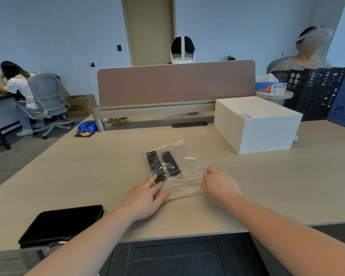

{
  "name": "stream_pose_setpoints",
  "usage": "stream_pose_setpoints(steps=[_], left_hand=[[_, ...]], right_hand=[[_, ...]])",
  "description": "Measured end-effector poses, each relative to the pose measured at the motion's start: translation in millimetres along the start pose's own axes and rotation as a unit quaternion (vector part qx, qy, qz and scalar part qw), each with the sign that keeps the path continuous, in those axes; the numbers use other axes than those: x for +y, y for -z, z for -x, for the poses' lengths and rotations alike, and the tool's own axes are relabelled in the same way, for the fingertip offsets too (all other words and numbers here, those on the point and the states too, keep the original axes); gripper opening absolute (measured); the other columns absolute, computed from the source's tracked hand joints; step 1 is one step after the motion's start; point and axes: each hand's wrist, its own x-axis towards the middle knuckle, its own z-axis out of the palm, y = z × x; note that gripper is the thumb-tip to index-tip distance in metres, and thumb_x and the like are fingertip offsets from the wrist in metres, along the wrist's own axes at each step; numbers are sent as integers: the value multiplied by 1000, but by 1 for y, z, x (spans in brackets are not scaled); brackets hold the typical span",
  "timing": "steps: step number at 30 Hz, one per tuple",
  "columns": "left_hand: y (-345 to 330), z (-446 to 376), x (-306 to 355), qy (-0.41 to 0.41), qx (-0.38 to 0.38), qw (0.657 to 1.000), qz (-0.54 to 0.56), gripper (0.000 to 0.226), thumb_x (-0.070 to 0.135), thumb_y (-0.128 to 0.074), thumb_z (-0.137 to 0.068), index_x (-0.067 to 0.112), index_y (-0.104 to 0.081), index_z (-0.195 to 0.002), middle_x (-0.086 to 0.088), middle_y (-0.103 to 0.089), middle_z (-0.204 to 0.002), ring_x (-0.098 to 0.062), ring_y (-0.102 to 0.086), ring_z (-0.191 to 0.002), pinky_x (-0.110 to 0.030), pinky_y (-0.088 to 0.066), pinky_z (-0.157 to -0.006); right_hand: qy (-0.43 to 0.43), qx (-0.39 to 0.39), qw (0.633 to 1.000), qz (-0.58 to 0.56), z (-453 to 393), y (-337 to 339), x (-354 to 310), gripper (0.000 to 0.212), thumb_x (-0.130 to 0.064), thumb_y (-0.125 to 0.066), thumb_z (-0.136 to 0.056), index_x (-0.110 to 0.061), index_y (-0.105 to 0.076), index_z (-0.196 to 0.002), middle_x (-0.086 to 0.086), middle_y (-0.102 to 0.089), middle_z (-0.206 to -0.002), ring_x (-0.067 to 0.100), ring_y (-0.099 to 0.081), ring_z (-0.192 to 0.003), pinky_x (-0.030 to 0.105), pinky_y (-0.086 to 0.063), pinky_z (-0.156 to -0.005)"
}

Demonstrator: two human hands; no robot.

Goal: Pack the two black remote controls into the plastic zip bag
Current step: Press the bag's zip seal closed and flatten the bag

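Head view: both remote controls (161, 165) bagged; left hand (145, 196) flat, splayed; right hand (217, 182) pinching the zip bag (179, 184) edge; an unsealed strip could gape, letting them slide out.

No text, brand or number was legible. The white box (257, 124) at right of centre bore a small outlined label on its top face, characters too small to read. The cardboard carton (81, 105) at middle left carried a barcode sticker, print unresolved.
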Motion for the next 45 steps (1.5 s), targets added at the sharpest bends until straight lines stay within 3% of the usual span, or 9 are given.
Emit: stream_pose_setpoints(steps=[5, 9, 12, 16, 23, 26, 30, 40, 45], left_hand=[[7, 8, 2, 0, -25, 999, -20, 104, 91, -7, -58, 36, -23, -144, 9, 6, -158, -19, -10, -145, -46, -22, -114], [8, 17, 2, -40, 74, 993, -87, 72, 72, -35, -79, 28, -43, -135, 4, -21, -155, -23, -24, -140, -45, -34, -107], [5, 20, -1, -120, 175, 970, -115, 35, 32, -36, -90, 16, -64, -104, -1, -63, -112, -23, -58, -102, -36, -53, -72], [1, 25, -11, -177, 228, 945, -154, 33, 29, -36, -82, 20, -65, -68, 7, -64, -65, -14, -59, -58, -23, -37, -36], [5, 25, -13, -184, 313, 921, -139, 32, 34, -42, -86, 21, -65, -67, 8, -63, -60, -15, -57, -53, -22, -42, -34], [10, 27, -11, -195, 338, 913, -120, 34, 35, -43, -88, 21, -65, -66, 8, -63, -59, -15, -56, -51, -22, -42, -34], [11, 29, -18, -198, 372, 895, -146, 34, 31, -46, -86, 20, -63, -59, 6, -57, -52, -16, -53, -47, -20, -36, -32], [1, 24, -16, -200, 413, 883, -102, 30, 33, -46, -87, 19, -67, -69, 6, -65, -67, -17, -59, -53, -23, -43, -35], [1, 24, -13, -190, 425, 880, -94, 26, 32, -50, -84, 20, -67, -69, 8, -67, -68, -18, -60, -55, -22, -43, -37]], right_hand=[[81, 46, 993, 72, 13, -3, 7, 19, -11, -50, -84, -9, -60, -101, 6, -51, -118, 25, -45, -113, 34, -48, -71], [119, 100, 980, 128, 16, -7, 16, 32, -11, -80, -45, -16, -67, -73, 7, -69, -96, 26, -63, -78, 30, -49, -48], [112, 131, 976, 136, 15, -9, 19, 33, -12, -84, -43, -16, -66, -70, 9, -68, -97, 28, -62, -76, 32, -49, -52], [124, 178, 968, 127, 15, -10, 22, 36, -8, -84, -43, -13, -57, -66, 10, -66, -94, 30, -54, -85, 34, -48, -58], [174, 134, 972, 81, 9, -13, 5, 87, -18, -86, -47, -22, -47, -125, 3, -71, -103, 25, -65, -102, 38, -53, -82], [199, 123, 967, 104, 0, -21, 1, 54, -6, -79, -43, -21, -66, -93, -6, -69, -67, 19, -67, -79, 29, -52, -78], [214, 148, 960, 107, -2, -15, -1, 35, -4, -81, -32, -20, -56, -52, -7, -57, -48, 19, -60, -57, 22, -50, -56], [256, 170, 950, 44, 1, -14, -29, 33, -34, -85, -53, -26, -71, -81, -11, -70, -73, 18, -67, -81, 28, -54, -69], [255, 179, 950, 15, -2, -16, -70, 20, -31, -87, -53, -26, -67, -55, -12, -64, -55, 14, -65, -69, 20, -50, -65]])
